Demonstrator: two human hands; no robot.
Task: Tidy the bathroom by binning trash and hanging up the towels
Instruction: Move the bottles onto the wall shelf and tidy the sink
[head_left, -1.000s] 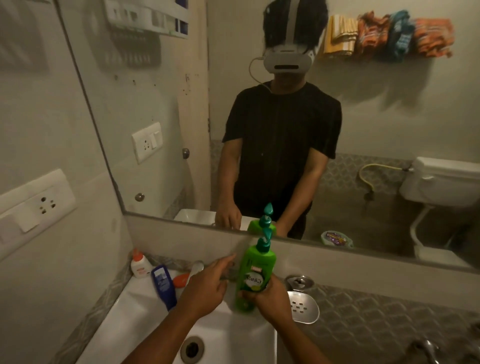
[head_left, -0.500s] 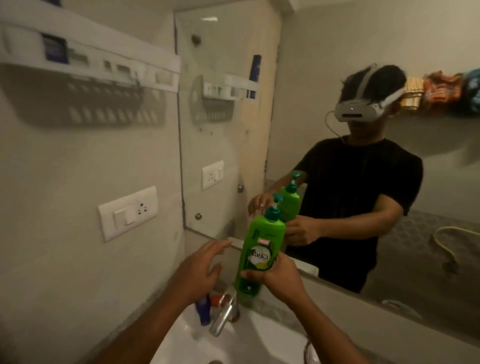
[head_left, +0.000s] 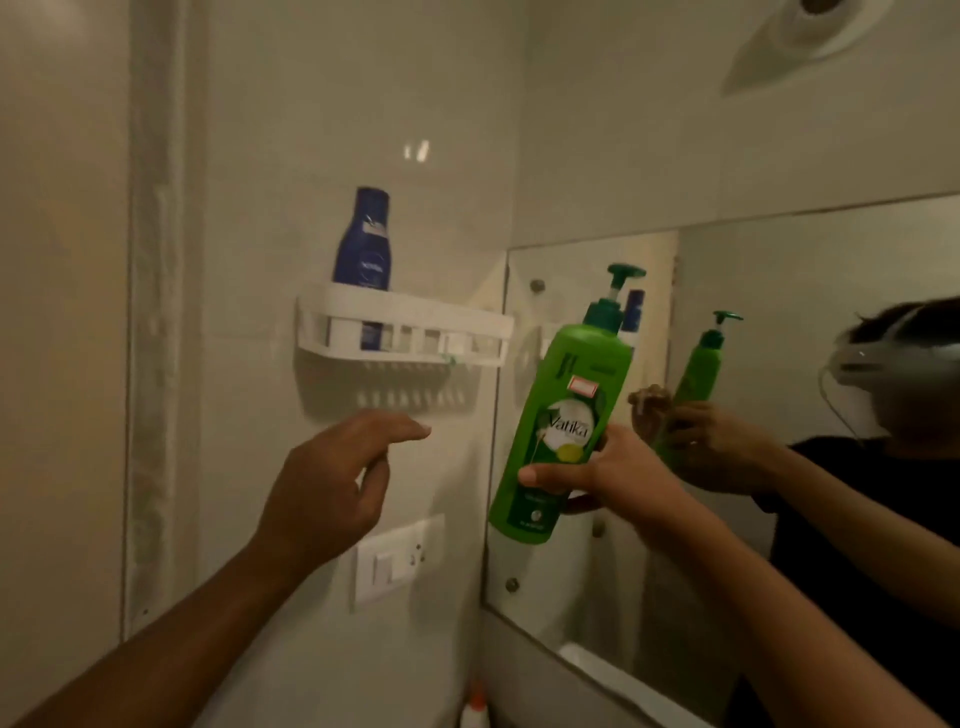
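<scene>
My right hand (head_left: 613, 478) grips a tall green pump bottle (head_left: 566, 410) around its lower half and holds it raised, slightly tilted, in front of the mirror's left edge. A white wall shelf (head_left: 405, 330) hangs up and to the left of the bottle, with a blue lotion bottle (head_left: 366, 244) standing at its left end. My left hand (head_left: 337, 478) hovers below the shelf with fingers loosely extended, holding nothing. No towels or trash show in this view.
A mirror (head_left: 831, 364) covers the right wall and reflects the person and the green bottle. A white switch plate (head_left: 397, 561) sits on the wall below my left hand. A small white bottle with an orange cap (head_left: 475, 712) peeks in at the bottom edge.
My right hand lifted the green bottle from the sink ledge up to near shelf height. The view swung up and left from the basin to the wall shelf. My left hand rose too.
</scene>
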